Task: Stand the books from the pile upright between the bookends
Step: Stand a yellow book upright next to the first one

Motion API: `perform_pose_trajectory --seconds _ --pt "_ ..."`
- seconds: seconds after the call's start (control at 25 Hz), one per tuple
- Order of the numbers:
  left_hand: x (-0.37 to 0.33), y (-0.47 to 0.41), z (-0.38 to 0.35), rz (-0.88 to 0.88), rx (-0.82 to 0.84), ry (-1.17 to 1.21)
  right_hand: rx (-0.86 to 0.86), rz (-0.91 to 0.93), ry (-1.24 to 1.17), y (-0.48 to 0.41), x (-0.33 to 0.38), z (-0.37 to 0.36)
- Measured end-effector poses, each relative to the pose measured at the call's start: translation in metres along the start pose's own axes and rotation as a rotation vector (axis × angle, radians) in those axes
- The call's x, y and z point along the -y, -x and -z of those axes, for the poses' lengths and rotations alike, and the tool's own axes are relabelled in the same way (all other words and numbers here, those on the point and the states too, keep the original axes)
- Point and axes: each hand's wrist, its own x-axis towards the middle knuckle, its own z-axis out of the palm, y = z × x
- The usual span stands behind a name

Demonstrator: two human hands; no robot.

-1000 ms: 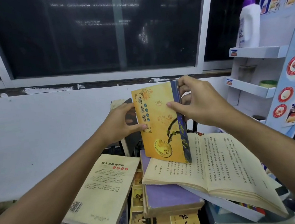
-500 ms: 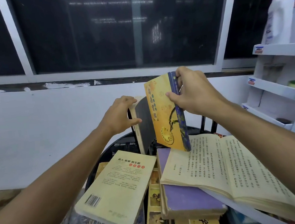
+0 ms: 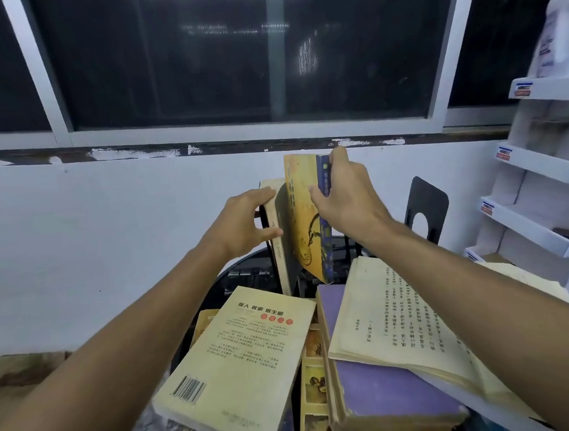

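Across the back of the scene runs a dark window (image 3: 227,48), with a pale wall (image 3: 88,232) under it. On the right stands a white display shelf (image 3: 530,173), and a white bottle (image 3: 566,36) sits on its top tier.

Nearest the camera, the pile of books covers most of a dark round surface (image 3: 247,277). An open book (image 3: 398,318) lies across a purple book (image 3: 387,388). Just to their left, a cream paperback (image 3: 241,363) lies back cover up, showing its barcode.

Behind the pile, an orange book (image 3: 306,220) with a blue spine stands nearly upright, leaning a little. Its lower corner is just above the far edge of the purple book. To its left, a thin pale book (image 3: 279,250) also stands on end.

A dark panel between the two is probably a bookend, though the gap is too shadowed to be sure. A black bookend (image 3: 427,209) stands plainly upright, well off to the right of the orange book.

The left hand (image 3: 242,226) grips the pale book, fingers hooked over its top corner and thumb against its near edge. The right hand (image 3: 346,196) clasps the orange book by the upper spine, thumb on the cover and fingers wrapped behind.
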Motion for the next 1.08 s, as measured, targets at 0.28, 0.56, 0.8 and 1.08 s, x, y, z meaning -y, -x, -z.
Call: perform_pose_trajectory --seconds 0.28,0.56,0.8,1.08 --pt "-0.001 0.006 -0.005 0.029 -0.059 0.108 0.016 0.002 -0.053 0.009 -0.009 -0.048" --pt "0.001 0.004 -0.007 0.048 -0.064 0.178 0.061 -0.073 -0.182 0.009 -0.022 -0.073" --pt "0.001 0.002 -0.009 0.042 -0.073 0.184 0.191 -0.115 -0.279 0.008 -0.035 -0.069" --pt "0.003 0.0 -0.011 0.013 -0.082 0.189 0.486 -0.086 -0.424 0.004 -0.051 -0.064"
